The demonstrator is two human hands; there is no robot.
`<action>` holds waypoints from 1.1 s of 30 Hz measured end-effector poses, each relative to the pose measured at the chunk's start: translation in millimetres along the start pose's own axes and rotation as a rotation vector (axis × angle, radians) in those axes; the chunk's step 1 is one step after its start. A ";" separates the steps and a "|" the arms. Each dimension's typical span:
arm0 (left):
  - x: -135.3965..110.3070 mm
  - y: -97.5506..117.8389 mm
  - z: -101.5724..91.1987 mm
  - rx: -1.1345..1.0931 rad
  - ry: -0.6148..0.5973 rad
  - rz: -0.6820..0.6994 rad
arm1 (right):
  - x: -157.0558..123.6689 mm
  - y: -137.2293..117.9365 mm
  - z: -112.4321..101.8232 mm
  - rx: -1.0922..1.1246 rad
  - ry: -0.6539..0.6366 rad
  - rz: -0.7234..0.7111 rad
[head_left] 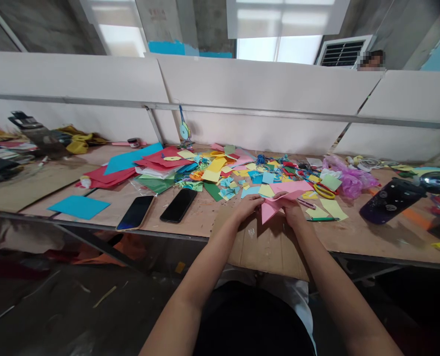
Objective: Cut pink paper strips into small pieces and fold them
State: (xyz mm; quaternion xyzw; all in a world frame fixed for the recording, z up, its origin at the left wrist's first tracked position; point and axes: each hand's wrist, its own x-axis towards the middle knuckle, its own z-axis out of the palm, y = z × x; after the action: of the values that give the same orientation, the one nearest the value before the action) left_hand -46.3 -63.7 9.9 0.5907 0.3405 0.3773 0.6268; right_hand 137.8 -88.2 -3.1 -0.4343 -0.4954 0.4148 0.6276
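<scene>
Both my hands hold a piece of pink paper (pixel 269 209) just above a cardboard sheet (pixel 264 247) at the table's near edge. My left hand (pixel 248 205) pinches the paper's left side with closed fingers. On its right side my right hand (pixel 290 207) grips the folded upper edge, fingers curled. Behind the hands lies a heap of coloured paper scraps (pixel 238 173).
Two dark phones (pixel 178 205) (pixel 135 212) lie left of my hands, with a blue sheet (pixel 78 206) further left. Yellow-handled scissors (pixel 324 191), a pen (pixel 306 203) and pink plastic (pixel 348 179) sit to the right, beside a dark device (pixel 390 198). White partitions (pixel 264 99) back the table.
</scene>
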 end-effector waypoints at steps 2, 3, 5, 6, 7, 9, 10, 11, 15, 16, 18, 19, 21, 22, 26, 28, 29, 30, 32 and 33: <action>1.0 -1.2 -1.4 -0.020 -0.015 0.001 | 0.2 0.0 -0.8 -0.023 -0.012 -0.026; 1.5 -1.9 -2.4 -0.031 -0.023 0.003 | 0.3 -0.3 -0.8 -0.036 -0.014 -0.041; 2.3 -3.0 -4.5 -0.055 -0.043 0.006 | 0.6 -0.9 -0.6 -0.063 -0.011 -0.072; 2.4 -3.1 -5.4 -0.067 -0.048 0.004 | 0.8 -1.1 -0.6 -0.075 -0.008 -0.086; 2.3 -2.9 -5.9 -0.077 -0.045 0.001 | 1.0 -1.1 -0.7 -0.085 -0.005 -0.097; 1.1 -1.7 -6.1 -0.092 -0.028 -0.007 | 1.4 -0.7 -1.3 -0.103 -0.008 -0.115; 0.3 -0.9 -5.6 -0.098 -0.018 -0.008 | 1.4 -0.3 -1.7 -0.111 -0.012 -0.122; -0.5 -0.2 -5.0 -0.103 -0.010 -0.006 | 1.4 0.1 -2.1 -0.119 -0.018 -0.127; -1.0 0.0 -2.9 -0.108 -0.005 0.000 | 0.7 0.3 -2.4 -0.136 -0.033 -0.134; -0.3 -0.6 -3.0 -0.102 -0.008 -0.002 | 0.5 -0.1 -2.2 -0.135 -0.037 -0.133; 1.8 -2.4 -4.2 -0.078 -0.022 -0.002 | 0.5 -1.0 -1.7 -0.126 -0.046 -0.131; 2.8 -3.4 -5.2 -0.059 -0.031 0.003 | 0.6 -1.5 -1.5 -0.120 -0.048 -0.128; 4.4 -5.9 -7.5 -0.015 -0.054 0.018 | 0.8 -2.0 -1.5 -0.107 -0.049 -0.120; 5.0 -7.3 -8.7 0.005 -0.068 0.025 | 0.8 -2.0 -1.6 -0.101 -0.049 -0.112; 5.8 -12.8 -11.8 0.056 -0.131 0.038 | 0.1 -0.4 -1.1 -0.070 -0.046 -0.062; 6.0 -14.4 -11.9 0.078 -0.155 0.042 | -0.4 0.4 0.5 -0.049 -0.031 -0.037; 6.2 -14.7 -11.5 0.087 -0.160 0.045 | -0.6 0.4 1.5 -0.039 -0.018 -0.025; 6.5 -14.9 -11.0 0.093 -0.159 0.048 | -0.8 0.2 2.5 -0.029 -0.003 -0.015; 7.7 -15.1 -9.6 0.089 -0.118 0.056 | -0.9 -1.3 4.2 -0.014 0.025 0.003; 8.6 -15.3 -8.9 0.075 -0.077 0.059 | -0.8 -2.4 4.6 0.001 0.031 0.025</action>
State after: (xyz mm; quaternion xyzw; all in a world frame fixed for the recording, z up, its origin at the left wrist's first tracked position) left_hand -48.8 -52.1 -5.8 0.6377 0.3125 0.3595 0.6054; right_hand 133.4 -89.1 -0.4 -0.4466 -0.4799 0.4159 0.6303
